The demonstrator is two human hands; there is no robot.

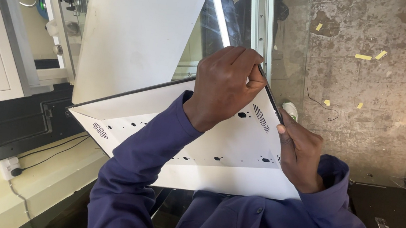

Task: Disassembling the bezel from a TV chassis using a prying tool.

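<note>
**Two hands at the edge of a white perforated panel**

Head view. The floor (378,104) is worn, stained concrete dotted with yellow tape scraps; a pale bench (11,192) with a white socket (10,167) and cable runs along the lower left, and a black screen (16,125) leans beside it. A white board (135,27) stands behind. The panel's (208,147) near edge is covered by blue sleeves (139,174), and its far right corner is hard to make out. The left hand (227,82) is clenched over the panel's upper right edge, pinching a thin black strip (270,97) there. The right hand (300,151) grasps the same edge lower down, fingers curled behind it.
</note>
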